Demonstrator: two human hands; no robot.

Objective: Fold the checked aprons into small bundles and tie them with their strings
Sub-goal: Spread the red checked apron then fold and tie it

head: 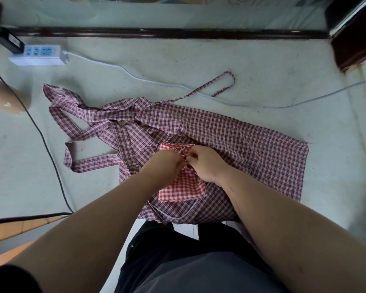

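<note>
Red-checked bundle [184,190], already folded small, lay on top of the larger maroon-checked apron [251,132], which was spread out flat on the pale surface [199,60] just in front of you. I judged that cloth like this would handle as light, thin and limp: it would not hold a fold by itself, and a loose wrap would let the bundle spring open. The place to take hold was therefore at the strings [185,153], close to where they crossed at the far end of the bundle, pulling outward while the folded body stayed pressed down. Your left hand [165,163] and right hand [208,164] met there, knuckles up and wrists bent down, with both forearms reaching in from either side. The right fingers [191,159] were curled tight and pinched a strand. The left fingers curled in on the same strings, though most of their tips were hidden behind the hand. The maroon apron's own long tie [220,81] trailed away over the white cable [135,78], untouched.
</note>
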